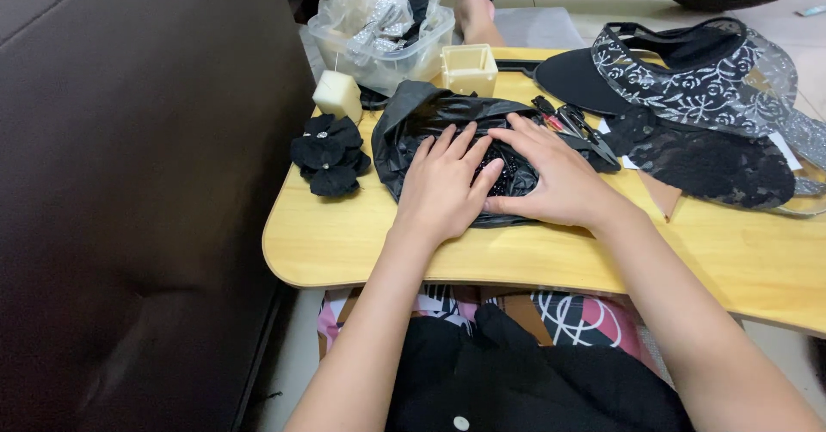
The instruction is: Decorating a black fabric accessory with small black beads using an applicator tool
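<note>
A crumpled black plastic bag [422, 114] lies open on the light wooden lap table [344, 243]. Small shiny black beads [508, 178] show in its middle. My left hand [443, 182] rests flat on the bag, fingers spread, pointing away from me. My right hand [555, 174] lies on the bag's right side, fingers pointing left toward the beads. Neither hand grips anything. A black fabric flower [329, 155] sits left of the bag.
A clear plastic tub [379, 66] with black and silver trims stands at the back, with a cream block [337, 95] and small cream box [469, 69] beside it. Scissors [572, 122], black lace [705, 161] and a lace-covered sun visor [671, 70] lie right. A dark sofa [129, 182] is left.
</note>
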